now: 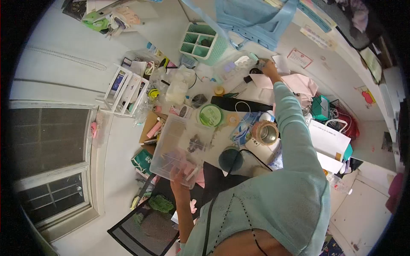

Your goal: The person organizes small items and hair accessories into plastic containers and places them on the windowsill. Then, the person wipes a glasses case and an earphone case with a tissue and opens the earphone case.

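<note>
My left hand [181, 176] grips the near edge of a clear plastic box [164, 155], its fingers seen through the see-through wall. The box lies tilted at the table's left side, with some small pinkish items inside. Far across the table, my right hand [269, 69] reaches out with fingers curled down; what they hold, if anything, is too small to make out. Next to it are a dark round object [255, 71], a pale pink cloth [301, 85] and a clear bin [234, 66] of white and lilac things. A green round lid [210, 115] lies mid-table.
A teal divided basket [203, 45] stands at the back. Nearer me are a brass-coloured bowl [267, 133], a dark green round object [230, 160] and a black cable. A white rack [124, 91] stands left, a white paper bag [329, 138] right. A mesh chair [147, 226] is beside me.
</note>
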Action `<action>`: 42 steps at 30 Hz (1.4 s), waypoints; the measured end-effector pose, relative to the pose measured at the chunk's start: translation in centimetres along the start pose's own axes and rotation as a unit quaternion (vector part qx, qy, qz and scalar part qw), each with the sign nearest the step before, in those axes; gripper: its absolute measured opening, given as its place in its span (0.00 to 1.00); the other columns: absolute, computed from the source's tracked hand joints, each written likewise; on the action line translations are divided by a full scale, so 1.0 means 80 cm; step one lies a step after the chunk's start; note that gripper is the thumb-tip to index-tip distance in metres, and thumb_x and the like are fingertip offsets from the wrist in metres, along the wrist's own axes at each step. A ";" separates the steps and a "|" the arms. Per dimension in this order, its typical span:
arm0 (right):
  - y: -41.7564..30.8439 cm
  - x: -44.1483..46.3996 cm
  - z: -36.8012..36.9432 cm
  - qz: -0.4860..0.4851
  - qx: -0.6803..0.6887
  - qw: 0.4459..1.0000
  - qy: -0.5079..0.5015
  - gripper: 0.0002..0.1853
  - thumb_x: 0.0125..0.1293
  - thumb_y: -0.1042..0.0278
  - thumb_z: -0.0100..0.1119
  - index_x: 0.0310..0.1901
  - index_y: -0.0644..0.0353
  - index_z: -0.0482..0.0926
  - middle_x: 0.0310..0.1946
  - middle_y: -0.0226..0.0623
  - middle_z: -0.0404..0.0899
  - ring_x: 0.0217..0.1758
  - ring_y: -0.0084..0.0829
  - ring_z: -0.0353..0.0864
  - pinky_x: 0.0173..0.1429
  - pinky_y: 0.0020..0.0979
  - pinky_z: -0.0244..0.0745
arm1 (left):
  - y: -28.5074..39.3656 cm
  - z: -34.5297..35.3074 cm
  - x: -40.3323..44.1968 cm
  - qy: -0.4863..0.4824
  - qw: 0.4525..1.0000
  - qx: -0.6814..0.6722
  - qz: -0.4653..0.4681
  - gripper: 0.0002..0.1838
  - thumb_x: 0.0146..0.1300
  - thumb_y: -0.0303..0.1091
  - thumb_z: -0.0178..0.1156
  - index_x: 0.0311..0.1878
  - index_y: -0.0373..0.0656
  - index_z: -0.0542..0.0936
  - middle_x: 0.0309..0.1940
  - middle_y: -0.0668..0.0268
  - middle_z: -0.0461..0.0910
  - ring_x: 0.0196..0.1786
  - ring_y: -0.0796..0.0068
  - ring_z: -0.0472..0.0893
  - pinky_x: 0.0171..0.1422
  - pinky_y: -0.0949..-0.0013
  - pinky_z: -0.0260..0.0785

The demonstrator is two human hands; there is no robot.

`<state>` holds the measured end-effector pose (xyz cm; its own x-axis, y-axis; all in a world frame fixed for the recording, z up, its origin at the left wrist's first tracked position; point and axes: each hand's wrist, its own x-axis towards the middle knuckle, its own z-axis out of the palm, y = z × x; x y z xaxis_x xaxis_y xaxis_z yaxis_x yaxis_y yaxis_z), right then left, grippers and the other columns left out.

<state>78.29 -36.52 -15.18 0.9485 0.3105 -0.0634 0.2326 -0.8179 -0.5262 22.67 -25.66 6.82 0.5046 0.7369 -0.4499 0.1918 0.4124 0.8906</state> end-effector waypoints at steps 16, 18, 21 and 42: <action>-0.075 -0.086 -0.156 -0.010 0.131 0.990 0.045 0.32 0.45 0.41 0.58 0.39 0.65 0.71 0.31 0.43 0.77 0.35 0.37 0.76 0.39 0.32 0.70 | 0.001 0.028 0.056 -0.102 0.994 -0.030 0.005 0.30 0.56 0.41 0.51 0.58 0.39 0.53 0.52 0.55 0.65 0.51 0.55 0.70 0.50 0.57 0.66; -0.093 -0.105 -0.170 -0.084 0.281 0.954 0.055 0.31 0.46 0.42 0.58 0.39 0.65 0.70 0.31 0.42 0.76 0.34 0.34 0.76 0.39 0.30 0.69 | -0.012 0.040 0.071 -0.102 0.990 -0.100 -0.003 0.30 0.56 0.40 0.51 0.58 0.40 0.52 0.53 0.55 0.65 0.50 0.55 0.70 0.50 0.58 0.65; -0.187 -0.200 -0.224 -0.156 0.374 0.914 0.011 0.26 0.50 0.50 0.59 0.41 0.65 0.70 0.34 0.39 0.74 0.37 0.28 0.73 0.43 0.29 0.67 | -0.023 0.056 0.076 -0.137 0.987 -0.072 0.036 0.31 0.55 0.40 0.52 0.59 0.40 0.51 0.53 0.55 0.65 0.51 0.55 0.70 0.51 0.58 0.65; -0.245 -0.378 -0.039 -0.529 0.045 0.739 -0.415 0.11 0.52 0.73 0.48 0.39 0.58 0.74 0.47 0.43 0.67 0.46 0.43 0.70 0.48 0.38 0.65 | -0.006 -0.063 0.023 0.036 0.955 -0.283 0.084 0.29 0.58 0.38 0.46 0.61 0.51 0.46 0.60 0.56 0.53 0.54 0.51 0.65 0.52 0.56 0.65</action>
<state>45.73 -31.39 -0.28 -0.2214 0.9736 -0.0556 0.6986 0.1185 -0.7057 19.24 -21.79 5.26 0.4252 0.8447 -0.3251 -0.3832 0.4934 0.7808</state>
